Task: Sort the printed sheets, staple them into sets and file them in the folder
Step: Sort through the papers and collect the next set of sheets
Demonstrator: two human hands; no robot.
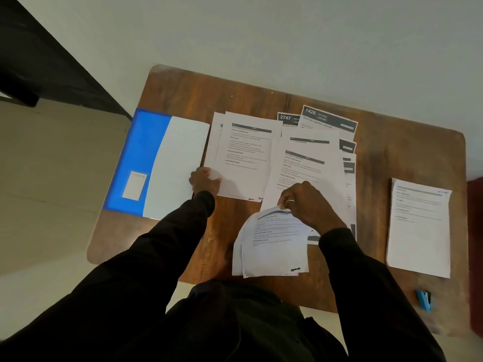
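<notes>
Wooden table (183,90) with rounded corners stands on a pale floor (52,178), seen from above. Both arms, in black sleeves (156,257), reach forward over its near edge.

The left hand (205,180) lies knuckles up with a straight wrist. Its fingers are curled close together round the near left corner of the left pile (243,152), which lies flat ahead and to the right of them. Just left of those fingers lies the folder (146,158), blue with a white sheet over its right half.

The right hand (305,202) turns inward at the wrist. Its thumb and forefinger pinch the far edge of the set (271,246), with the other fingers curled beside them. The set runs from the pinch toward the person, buckled at its far edge and ending close to the table's near edge.

Beyond these fingers lies the spread (313,158) of overlapping printed sheets, two of them with dark headers numbered 2747 and 1426. Well to the right of the fingers a neat stack (418,231) lies apart. Nearer the person than that is a blue stapler (424,300), blurred.
</notes>
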